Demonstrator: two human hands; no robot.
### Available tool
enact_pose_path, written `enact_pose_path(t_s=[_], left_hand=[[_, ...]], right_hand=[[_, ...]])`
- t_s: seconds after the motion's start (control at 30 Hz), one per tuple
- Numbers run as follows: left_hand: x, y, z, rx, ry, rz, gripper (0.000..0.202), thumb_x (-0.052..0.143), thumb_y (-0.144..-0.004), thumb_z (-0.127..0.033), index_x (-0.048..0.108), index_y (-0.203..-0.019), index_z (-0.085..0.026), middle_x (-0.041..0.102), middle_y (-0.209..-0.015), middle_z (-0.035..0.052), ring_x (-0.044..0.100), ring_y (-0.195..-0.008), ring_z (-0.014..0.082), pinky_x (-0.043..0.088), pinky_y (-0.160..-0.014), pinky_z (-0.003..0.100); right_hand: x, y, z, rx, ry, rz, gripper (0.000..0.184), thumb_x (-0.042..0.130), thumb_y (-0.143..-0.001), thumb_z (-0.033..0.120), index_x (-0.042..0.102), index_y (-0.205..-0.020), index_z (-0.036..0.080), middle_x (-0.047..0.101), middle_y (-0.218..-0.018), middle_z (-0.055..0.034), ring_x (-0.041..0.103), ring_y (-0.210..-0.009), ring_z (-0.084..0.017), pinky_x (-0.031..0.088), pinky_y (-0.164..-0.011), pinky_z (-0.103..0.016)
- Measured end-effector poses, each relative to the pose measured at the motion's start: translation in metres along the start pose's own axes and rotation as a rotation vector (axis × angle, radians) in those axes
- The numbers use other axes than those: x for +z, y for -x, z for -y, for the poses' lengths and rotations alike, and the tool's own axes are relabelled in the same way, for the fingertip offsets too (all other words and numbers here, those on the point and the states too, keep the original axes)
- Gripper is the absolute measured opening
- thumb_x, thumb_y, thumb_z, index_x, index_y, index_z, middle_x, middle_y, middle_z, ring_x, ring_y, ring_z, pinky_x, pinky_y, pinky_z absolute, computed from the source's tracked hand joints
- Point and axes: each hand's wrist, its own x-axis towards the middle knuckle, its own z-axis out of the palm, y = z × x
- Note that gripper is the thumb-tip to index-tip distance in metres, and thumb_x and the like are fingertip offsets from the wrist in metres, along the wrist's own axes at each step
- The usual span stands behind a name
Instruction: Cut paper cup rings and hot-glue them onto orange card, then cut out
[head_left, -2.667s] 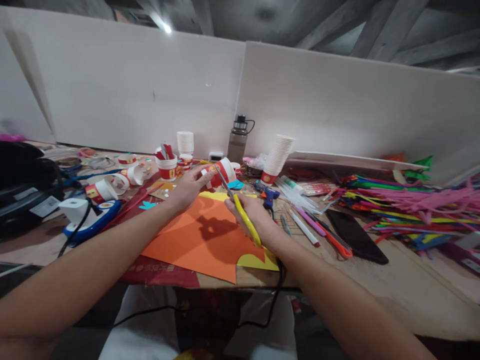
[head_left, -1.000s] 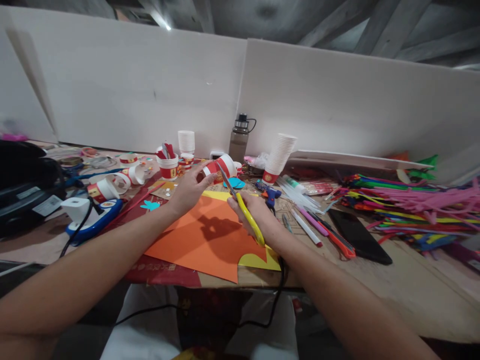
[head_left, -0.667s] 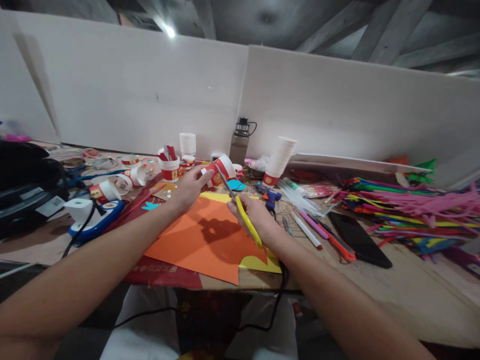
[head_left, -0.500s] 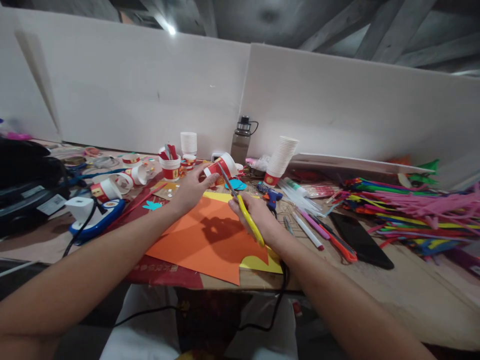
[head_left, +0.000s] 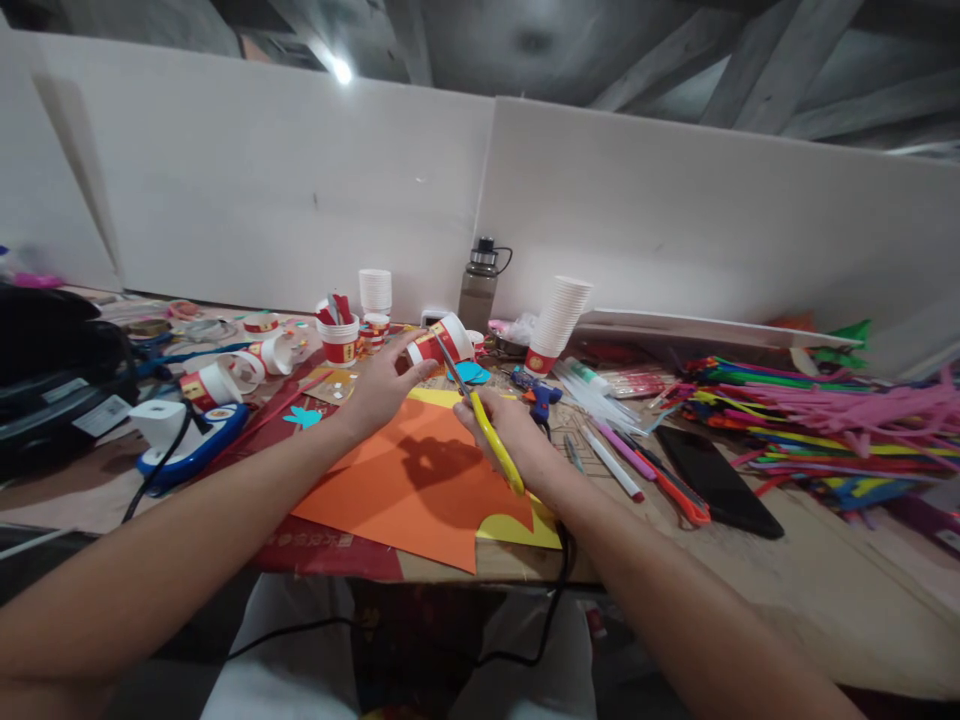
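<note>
My left hand grips a red and white paper cup held on its side above the table. In my right hand are yellow-handled scissors, fingers closed round the handles. Their blades point up and left and reach the cup's rim. Both hands hover over an orange paper sheet that lies on a yellow sheet.
Cut cups, a cup stack, a bottle and a blue glue gun stand behind. Pens, an orange cutter, a black phone and pipe cleaners lie right. A black bag sits left.
The cup has turned slightly in my left hand while the scissors stay at its rim. Both hands remain in almost the same place.
</note>
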Motion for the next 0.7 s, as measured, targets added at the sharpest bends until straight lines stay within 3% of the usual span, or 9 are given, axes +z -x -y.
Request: enact_pose_path(t_s=[0.23, 0.43, 0.57, 0.7], left_hand=[[0.000, 0.001, -0.004, -0.034, 0.010, 0.035, 0.050, 0.062, -0.083, -0.036, 0.056, -0.129, -0.018, 0.063, -0.126, 0.0105, 0.062, -0.108, 0.0241, 0.046, -0.098, 0.040], [0.000, 0.003, 0.009, -0.099, 0.098, 0.061, 0.050, 0.066, -0.079, -0.037, 0.057, -0.124, -0.018, 0.064, -0.121, 0.0102, 0.064, -0.100, 0.0230, 0.048, -0.093, 0.040], [0.002, 0.007, 0.018, -0.180, 0.128, 0.051, 0.052, 0.071, -0.074, -0.038, 0.058, -0.121, -0.018, 0.064, -0.119, 0.0101, 0.063, -0.101, 0.0233, 0.048, -0.092, 0.040], [0.001, 0.009, 0.019, -0.355, 0.302, -0.004, 0.050, 0.076, -0.068, -0.035, 0.058, -0.111, -0.017, 0.068, -0.104, 0.0070, 0.065, -0.090, 0.0202, 0.051, -0.083, 0.036]], right_hand=[[-0.005, 0.002, 0.004, 0.050, -0.034, 0.041, 0.022, 0.053, -0.086, 0.042, 0.057, -0.083, 0.021, 0.053, -0.057, 0.0031, 0.049, -0.053, -0.012, 0.037, -0.051, -0.022], [0.000, 0.005, 0.002, 0.081, -0.085, 0.064, 0.025, 0.048, -0.089, 0.041, 0.058, -0.079, 0.020, 0.052, -0.053, 0.0032, 0.048, -0.049, -0.012, 0.037, -0.048, -0.022], [0.003, 0.005, -0.001, 0.121, -0.130, 0.117, 0.027, 0.052, -0.086, 0.045, 0.057, -0.077, 0.020, 0.051, -0.052, 0.0037, 0.044, -0.043, -0.010, 0.034, -0.041, -0.020], [-0.001, 0.004, 0.002, 0.269, -0.250, 0.126, 0.028, 0.050, -0.087, 0.048, 0.052, -0.079, 0.021, 0.047, -0.050, 0.0060, 0.040, -0.034, -0.008, 0.031, -0.032, -0.019]])
